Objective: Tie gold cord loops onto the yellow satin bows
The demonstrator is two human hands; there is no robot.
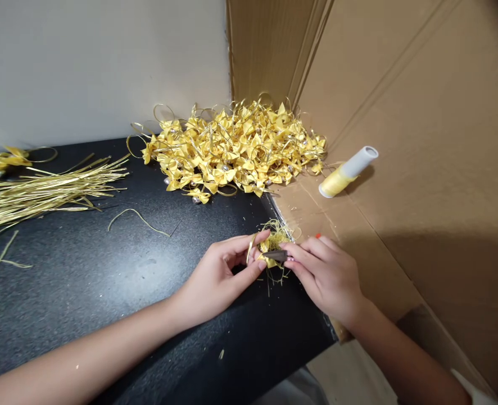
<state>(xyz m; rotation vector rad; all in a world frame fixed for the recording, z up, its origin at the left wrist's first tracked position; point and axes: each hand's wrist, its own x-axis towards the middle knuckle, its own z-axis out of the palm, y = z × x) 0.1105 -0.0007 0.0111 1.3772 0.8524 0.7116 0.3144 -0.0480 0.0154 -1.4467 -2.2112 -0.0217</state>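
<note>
Between thumb and fingers, my left hand (232, 264) pinches a small yellow ribbon bow (271, 261) with a gold cord loop (251, 247) standing up beside the index finger. My right hand (327, 270) is closed around a small pair of thread snips (276, 256), whose dark blades point left and touch or nearly touch the bow. The handle is mostly hidden in my fingers. Under and behind the bow lies a tangle of yellow thread scraps (277, 230), at the right edge of the black tabletop (148, 315).
A large heap of yellow bows with gold loops (236, 149) lies at the back against cardboard (421, 140). A thread spool (342, 174) stands to the right. Gold cords (55, 188) and more bows (4, 160) lie left; a loose cord (137, 216) curves mid-table.
</note>
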